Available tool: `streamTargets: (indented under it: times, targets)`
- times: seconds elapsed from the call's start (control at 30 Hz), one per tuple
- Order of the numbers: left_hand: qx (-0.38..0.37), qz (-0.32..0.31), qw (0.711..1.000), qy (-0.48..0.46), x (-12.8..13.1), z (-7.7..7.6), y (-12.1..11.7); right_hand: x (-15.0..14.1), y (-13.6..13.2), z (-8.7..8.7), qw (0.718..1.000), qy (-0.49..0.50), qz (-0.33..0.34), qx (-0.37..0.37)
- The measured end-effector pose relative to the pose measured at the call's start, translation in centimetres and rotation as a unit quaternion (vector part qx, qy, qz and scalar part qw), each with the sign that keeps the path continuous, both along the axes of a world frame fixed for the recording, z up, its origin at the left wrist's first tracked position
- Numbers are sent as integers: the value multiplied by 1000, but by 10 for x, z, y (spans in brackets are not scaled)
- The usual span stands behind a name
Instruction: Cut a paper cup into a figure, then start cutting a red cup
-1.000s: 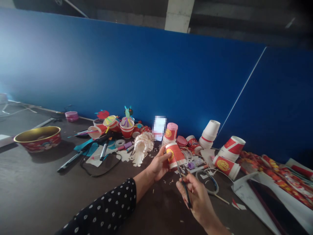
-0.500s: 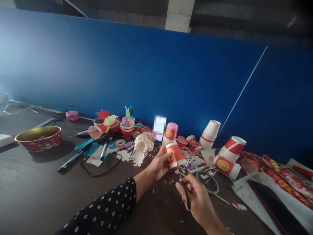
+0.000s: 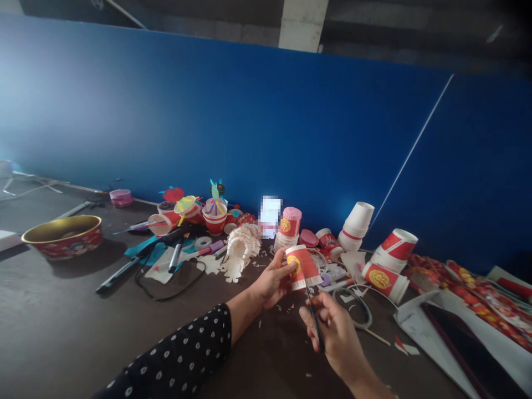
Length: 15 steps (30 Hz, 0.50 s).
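Tilted in my left hand [image 3: 272, 281] is a red and white paper cup [image 3: 306, 266] with a yellow emblem; the thumb presses on its side. My right hand [image 3: 332, 330] is closed round the dark handles of a pair of scissors [image 3: 316, 322]. The blades reach up to the cup's lower rim, which looks snipped into small strips. Small paper scraps [image 3: 291, 307] lie on the table below the cup. Just behind it stands a cup stack with a pink top [image 3: 292, 217].
Left of my hands lie a white, fringed paper-cup piece [image 3: 241, 252], markers [image 3: 177, 254] and a tape roll [image 3: 203, 243]. A red tin [image 3: 62, 244] stands far left. White cups [image 3: 356, 224] and a phone [image 3: 465, 346] on papers are at right. A blue partition [image 3: 249, 122] rises behind.
The cup has turned slightly and shifted a little to the right in my left hand. My right hand with the scissors stays at nearly the same spot.
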<state>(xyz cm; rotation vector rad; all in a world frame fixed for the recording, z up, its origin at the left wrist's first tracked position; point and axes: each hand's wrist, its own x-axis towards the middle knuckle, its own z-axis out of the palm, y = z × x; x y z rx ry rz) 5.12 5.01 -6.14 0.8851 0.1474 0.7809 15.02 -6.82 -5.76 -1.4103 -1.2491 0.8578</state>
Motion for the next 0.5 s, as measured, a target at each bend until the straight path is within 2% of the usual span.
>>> streamTargets:
  times: [0.5]
  targets:
    - [16, -9, 1000, -3, -1, 1, -2, 1, 0, 0, 1000, -6, -6, 0]
